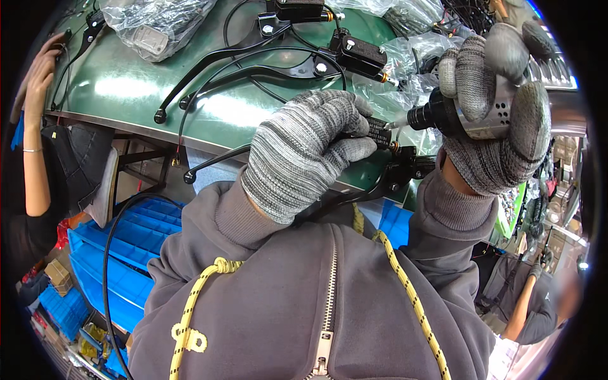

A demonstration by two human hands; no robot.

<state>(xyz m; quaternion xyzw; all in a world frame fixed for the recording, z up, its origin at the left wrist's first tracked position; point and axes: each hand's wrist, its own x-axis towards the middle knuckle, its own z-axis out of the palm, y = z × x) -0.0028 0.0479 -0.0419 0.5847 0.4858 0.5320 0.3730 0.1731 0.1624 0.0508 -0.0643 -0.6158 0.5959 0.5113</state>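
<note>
My left hand (310,149), in a grey striped knit glove, is closed around a black brake lever assembly at the table's near edge. Its reservoir cap (380,132) shows beyond my fingertips, and a ball-tipped lever (215,163) sticks out to the left. My right hand (497,107), gloved alike, grips a power screwdriver (437,114) with a black nose and silver body. The screwdriver's tip points left at the cap; whether it touches a screw I cannot tell. Two similar brake lever assemblies (316,63) lie just beyond my hands, with cables attached.
The green tabletop (120,82) carries clear plastic bags (158,25) at the far left and more by the screwdriver. Blue plastic crates (120,247) stand below at the left. Another person's arm (37,145) reaches the table's left end; another person (532,304) is at the lower right.
</note>
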